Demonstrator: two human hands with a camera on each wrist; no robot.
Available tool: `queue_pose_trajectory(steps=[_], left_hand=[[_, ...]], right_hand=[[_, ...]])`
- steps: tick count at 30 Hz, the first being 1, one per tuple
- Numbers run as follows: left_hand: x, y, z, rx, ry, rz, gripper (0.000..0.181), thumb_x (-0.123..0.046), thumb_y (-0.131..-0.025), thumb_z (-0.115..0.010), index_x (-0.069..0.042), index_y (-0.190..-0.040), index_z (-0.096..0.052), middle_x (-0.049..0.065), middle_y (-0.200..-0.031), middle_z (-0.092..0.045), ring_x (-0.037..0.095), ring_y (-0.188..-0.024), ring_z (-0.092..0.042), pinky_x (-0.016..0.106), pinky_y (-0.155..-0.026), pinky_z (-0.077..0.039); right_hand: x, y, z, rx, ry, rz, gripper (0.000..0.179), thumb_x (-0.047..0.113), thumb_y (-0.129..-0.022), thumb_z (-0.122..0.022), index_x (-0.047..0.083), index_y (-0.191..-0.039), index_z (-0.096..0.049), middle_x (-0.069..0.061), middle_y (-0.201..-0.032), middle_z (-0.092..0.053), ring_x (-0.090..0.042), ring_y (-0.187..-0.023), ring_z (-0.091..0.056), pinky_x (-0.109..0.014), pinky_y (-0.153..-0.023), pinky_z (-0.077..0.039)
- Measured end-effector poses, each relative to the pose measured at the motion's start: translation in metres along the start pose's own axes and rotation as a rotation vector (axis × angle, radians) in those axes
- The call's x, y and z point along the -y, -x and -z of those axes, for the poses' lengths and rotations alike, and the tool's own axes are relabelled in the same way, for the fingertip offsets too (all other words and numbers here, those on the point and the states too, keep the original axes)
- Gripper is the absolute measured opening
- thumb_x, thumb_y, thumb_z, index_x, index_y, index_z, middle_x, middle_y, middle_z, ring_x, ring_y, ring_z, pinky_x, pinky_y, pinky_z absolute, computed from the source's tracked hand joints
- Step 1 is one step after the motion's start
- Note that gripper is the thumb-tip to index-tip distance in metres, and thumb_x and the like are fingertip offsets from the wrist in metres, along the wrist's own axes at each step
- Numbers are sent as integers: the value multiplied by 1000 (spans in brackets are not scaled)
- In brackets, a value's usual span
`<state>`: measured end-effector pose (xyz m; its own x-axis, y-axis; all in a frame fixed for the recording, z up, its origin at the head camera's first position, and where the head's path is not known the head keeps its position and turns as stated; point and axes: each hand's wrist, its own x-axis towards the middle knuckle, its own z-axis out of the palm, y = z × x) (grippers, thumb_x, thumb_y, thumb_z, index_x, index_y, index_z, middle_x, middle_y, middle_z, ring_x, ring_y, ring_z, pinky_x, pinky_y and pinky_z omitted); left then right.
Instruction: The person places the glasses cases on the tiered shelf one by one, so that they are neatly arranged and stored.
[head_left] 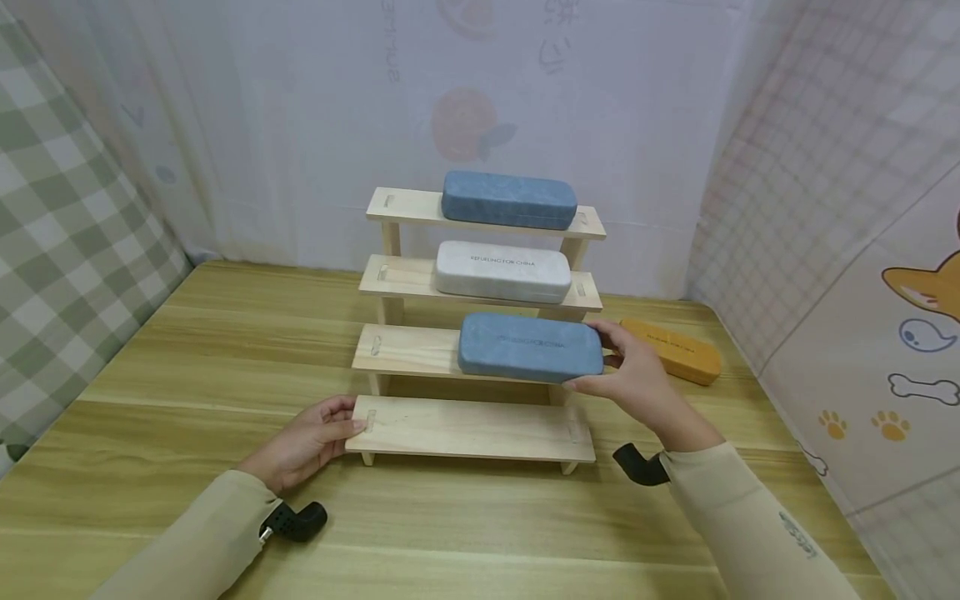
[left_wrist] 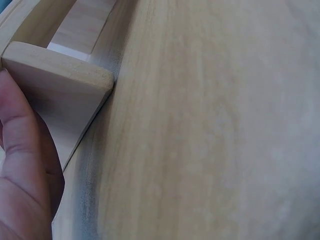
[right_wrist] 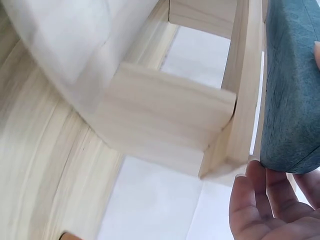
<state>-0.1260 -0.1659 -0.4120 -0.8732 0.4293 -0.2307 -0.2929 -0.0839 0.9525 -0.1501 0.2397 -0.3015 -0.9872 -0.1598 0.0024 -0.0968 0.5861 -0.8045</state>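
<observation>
A four-step wooden display stand [head_left: 472,429] stands on the table. My left hand [head_left: 311,442] grips the left end of its lowest board, thumb on top; in the left wrist view the fingers [left_wrist: 22,135] lie against that board end. With my right hand [head_left: 633,375] I hold the right end of a blue glasses case [head_left: 528,346], which overlaps the second step from the bottom. The right wrist view shows fingertips [right_wrist: 242,187] at the end of this blue case [right_wrist: 292,95], beside the wooden board. A white glasses case [head_left: 502,271] lies one step higher, and another blue case [head_left: 510,200] on the top step.
On the table, right of the stand and behind my right hand, lies an orange glasses case [head_left: 678,354]. A white printed curtain [head_left: 300,150] hangs behind the table [head_left: 187,392]. Patterned cloth [head_left: 847,333] borders the right side, green checked cloth [head_left: 67,183] the left.
</observation>
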Motion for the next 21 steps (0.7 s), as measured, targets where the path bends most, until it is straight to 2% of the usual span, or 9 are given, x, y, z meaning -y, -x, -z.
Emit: queue_pose_trajectory(steps=[5,10,21], left_hand=[[0,0,-1,-5,-1,3,59,-5,-98,-51,16,-142,-18,6,-113,-56,9,-99,-58,23,-85,-52],[0,0,0,-3,1,2,59,-5,-98,-51,16,-142,-18,5,-112,-56,9,-99,-58,23,-86,-52],[2,-1,1,10,7,-9,58,-5,-98,-51,17,-141,-19,5,-111,-56,9,-99,-58,23,-86,-51]], right_hand=[[3,-5,-7,14,-9,-7,82,18,-73,-84,12,-143,-41,-14,-137,-46,-36,-111,-54,-34,-80,-53],[5,-11,-13,26,-23,-2,81,17,-72,-85,13,-141,-43,-13,-135,-48,-34,-107,-56,-35,-79,-53],[11,-17,-21,54,-48,3,83,18,-73,-85,12,-144,-41,-15,-138,-46,-37,-112,-57,-43,-86,-53]])
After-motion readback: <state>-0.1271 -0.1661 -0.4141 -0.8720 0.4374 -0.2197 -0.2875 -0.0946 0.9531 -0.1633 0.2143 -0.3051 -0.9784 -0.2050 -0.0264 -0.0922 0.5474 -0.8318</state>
